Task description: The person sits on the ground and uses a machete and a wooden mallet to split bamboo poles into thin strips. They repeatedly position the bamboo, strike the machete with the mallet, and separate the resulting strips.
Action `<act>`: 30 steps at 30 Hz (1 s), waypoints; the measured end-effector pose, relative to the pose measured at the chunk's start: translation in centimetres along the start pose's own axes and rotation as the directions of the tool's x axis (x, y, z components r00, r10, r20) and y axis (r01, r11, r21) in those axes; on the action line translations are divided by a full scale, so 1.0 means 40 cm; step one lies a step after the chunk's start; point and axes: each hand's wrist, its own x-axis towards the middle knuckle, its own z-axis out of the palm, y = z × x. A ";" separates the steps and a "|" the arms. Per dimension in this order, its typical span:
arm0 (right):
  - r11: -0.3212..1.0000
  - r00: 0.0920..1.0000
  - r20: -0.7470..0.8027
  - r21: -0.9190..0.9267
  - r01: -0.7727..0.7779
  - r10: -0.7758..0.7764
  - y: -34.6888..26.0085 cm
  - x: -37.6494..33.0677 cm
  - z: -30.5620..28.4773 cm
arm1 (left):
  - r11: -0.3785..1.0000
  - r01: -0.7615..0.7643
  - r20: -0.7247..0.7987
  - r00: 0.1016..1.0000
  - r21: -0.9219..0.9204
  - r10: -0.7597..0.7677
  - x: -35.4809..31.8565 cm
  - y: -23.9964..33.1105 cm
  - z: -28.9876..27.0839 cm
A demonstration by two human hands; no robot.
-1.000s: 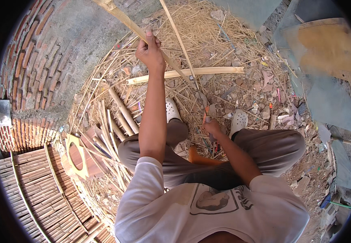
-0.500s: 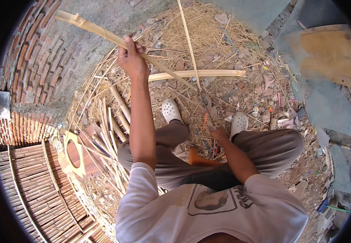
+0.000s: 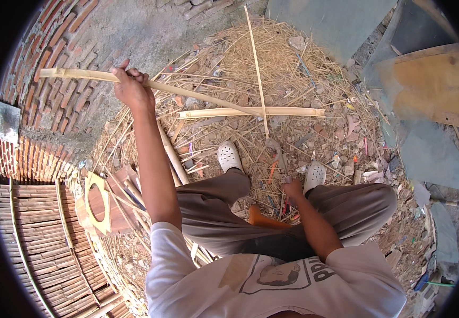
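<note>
My left hand, raised at the upper left, is closed around a long pale bamboo strip. The strip slants down to the right, its far end over a split bamboo length lying crosswise ahead of my feet. A thin bamboo strip crosses that length near the held strip's end. Low between my knees, my right hand is closed on a knife with a dull, hooked blade. The blade points away from me, apart from the held strip; its handle is mostly hidden by my fingers.
Bamboo shavings and rubble cover the ground. Bamboo poles lie left of my white clogs. An orange piece sits between my legs. A brick wall stands left, a slatted bamboo panel lower left, grey sheets right.
My left hand has moved left with the bamboo strip, which now lies flatter. The knife has come away from the strip's end, toward me. The view has shifted slightly.
</note>
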 end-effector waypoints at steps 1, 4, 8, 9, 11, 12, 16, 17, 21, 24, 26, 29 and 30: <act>1.000 0.999 -0.046 0.026 0.007 -0.005 -0.088 -0.082 -0.021 | 0.997 0.071 -0.021 0.997 0.014 -0.071 0.003 -0.072 -0.039; 0.912 0.993 -0.109 0.411 -0.005 0.054 -0.164 -0.109 -0.100 | 0.967 0.250 0.092 0.963 0.058 -0.254 0.003 -0.264 0.045; 0.736 0.970 -0.170 0.676 -0.012 0.172 -0.192 -0.088 -0.183 | 0.826 0.504 0.182 0.814 0.253 -0.552 -0.069 -0.557 0.187; 0.694 0.962 -0.189 0.720 -0.001 0.197 -0.206 -0.097 -0.209 | 0.780 0.535 0.180 0.775 0.326 -0.606 -0.096 -0.646 0.201; 0.696 0.943 -0.224 0.718 -0.010 0.245 -0.193 -0.105 -0.248 | 0.712 0.563 0.171 0.722 0.419 -0.671 -0.153 -0.829 0.218; 0.678 0.934 -0.229 0.735 -0.019 0.273 -0.189 -0.115 -0.269 | 0.656 0.590 0.166 0.671 0.471 -0.723 -0.185 -0.906 0.239; 0.640 0.940 -0.136 0.761 -0.103 0.313 -0.206 -0.136 -0.271 | 0.567 0.178 0.159 0.855 0.804 -0.494 -0.238 -1.204 0.170; 0.611 0.948 -0.079 0.780 -0.132 0.307 -0.211 -0.134 -0.265 | 0.442 0.052 0.143 0.906 0.895 -0.398 -0.250 -1.265 0.126; 0.627 0.942 -0.033 0.754 -0.195 0.333 -0.209 -0.109 -0.256 | 0.415 0.165 0.182 0.714 0.895 -0.677 -0.378 -1.312 0.157; 0.601 0.953 0.004 0.775 -0.194 0.302 -0.215 -0.094 -0.244 | 0.368 0.294 0.195 0.484 0.882 -0.853 -0.432 -1.293 0.154; 0.603 0.969 0.009 0.781 -0.161 0.247 -0.218 -0.092 -0.231 | 0.386 0.093 0.234 0.660 0.918 -0.714 -0.500 -1.292 0.129; 0.635 0.939 0.076 0.717 -0.286 0.336 -0.249 -0.111 -0.228 | 0.407 0.014 0.242 0.786 0.913 -0.570 -0.526 -1.325 0.021; 0.626 0.942 0.060 0.733 -0.267 0.331 -0.245 -0.117 -0.235 | 0.440 0.047 0.243 0.777 0.897 -0.580 -0.533 -1.302 0.035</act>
